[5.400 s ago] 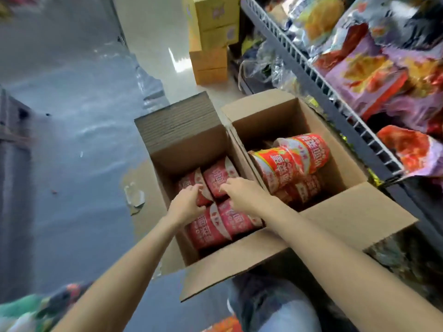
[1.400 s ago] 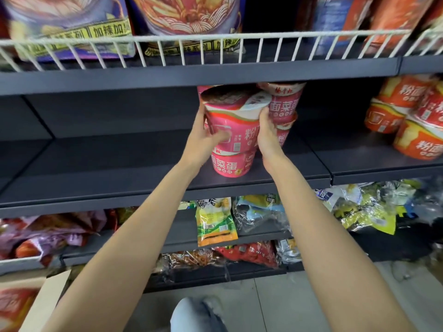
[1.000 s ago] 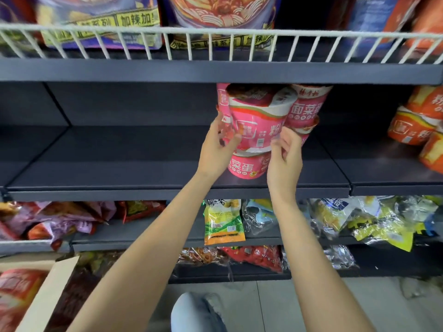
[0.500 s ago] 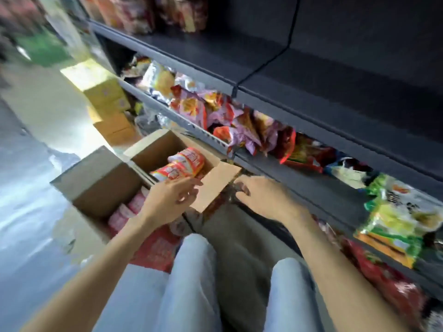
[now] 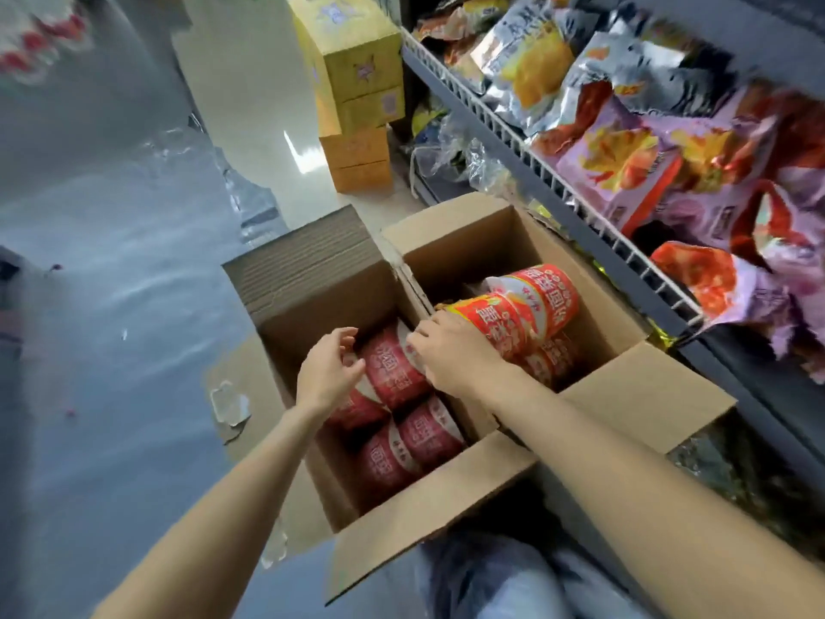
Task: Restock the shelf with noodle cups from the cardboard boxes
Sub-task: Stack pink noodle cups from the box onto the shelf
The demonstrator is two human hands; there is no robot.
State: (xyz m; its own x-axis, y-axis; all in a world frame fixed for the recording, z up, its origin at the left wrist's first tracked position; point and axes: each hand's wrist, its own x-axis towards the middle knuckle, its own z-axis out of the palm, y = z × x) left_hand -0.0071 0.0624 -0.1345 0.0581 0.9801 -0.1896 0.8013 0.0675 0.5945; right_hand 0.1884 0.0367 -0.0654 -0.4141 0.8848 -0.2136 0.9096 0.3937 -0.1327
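Pickup step: my open left hand [image 5: 328, 373] hovered beside pink noodle cups [image 5: 393, 373] in the centre-frame box [image 5: 312, 301]; my right hand [image 5: 455, 355] touched one, grip unclear. Next I needed firm holds.

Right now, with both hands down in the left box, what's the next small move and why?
Probably close both hands round the top pink cup and lift it. The left hand hovers open at its left side, the right hand has its fingers at the right side, and neither clearly grips it yet. It lies uppermost in the left box.
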